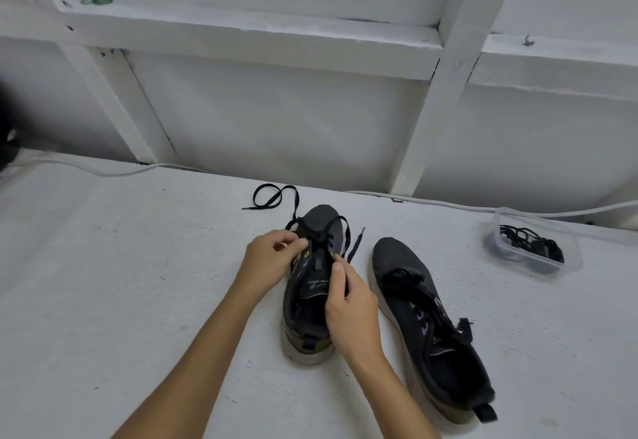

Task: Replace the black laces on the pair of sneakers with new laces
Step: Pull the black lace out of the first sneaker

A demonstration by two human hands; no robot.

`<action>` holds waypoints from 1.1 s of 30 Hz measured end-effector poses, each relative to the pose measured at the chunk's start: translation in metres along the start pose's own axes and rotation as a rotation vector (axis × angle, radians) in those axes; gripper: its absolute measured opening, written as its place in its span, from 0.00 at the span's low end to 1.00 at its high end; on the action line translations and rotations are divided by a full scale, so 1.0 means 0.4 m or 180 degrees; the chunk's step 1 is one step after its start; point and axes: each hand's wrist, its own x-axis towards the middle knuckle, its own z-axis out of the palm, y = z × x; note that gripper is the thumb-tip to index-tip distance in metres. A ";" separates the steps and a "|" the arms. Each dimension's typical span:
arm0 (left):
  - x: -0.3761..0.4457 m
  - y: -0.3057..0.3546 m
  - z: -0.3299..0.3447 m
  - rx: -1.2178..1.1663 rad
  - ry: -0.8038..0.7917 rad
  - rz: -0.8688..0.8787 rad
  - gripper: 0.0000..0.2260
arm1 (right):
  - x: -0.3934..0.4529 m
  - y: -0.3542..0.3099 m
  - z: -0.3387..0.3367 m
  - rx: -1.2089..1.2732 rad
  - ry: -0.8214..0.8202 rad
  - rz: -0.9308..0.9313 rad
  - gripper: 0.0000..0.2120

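Two dark sneakers lie on a white surface, toes pointing away from me. The left sneaker point(316, 304) is partly unlaced; its black lace point(272, 197) trails in a loop past the toe, and the other end point(354, 243) lies to its right. My left hand point(272, 262) pinches the lace at the eyelets on the shoe's left side. My right hand point(350, 307) pinches at the eyelets on its right side. The right sneaker point(431, 321) lies apart, still fully laced in black, untouched.
A clear plastic container point(566, 249) holding black laces sits at the far right. A white cable point(103, 171) runs along the base of the white framed wall point(276, 135) behind the surface.
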 end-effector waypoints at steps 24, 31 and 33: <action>0.003 -0.038 -0.031 0.1131 0.1412 0.0601 0.10 | 0.003 0.005 0.003 0.0039 0.0040 -0.0035 0.17; -0.023 0.003 0.017 0.0153 0.0257 -0.0028 0.07 | 0.001 0.001 0.002 0.0033 0.0051 -0.0056 0.17; -0.014 0.013 0.020 -0.0012 0.0337 -0.0094 0.05 | 0.001 0.003 0.001 0.0032 0.0056 -0.0062 0.17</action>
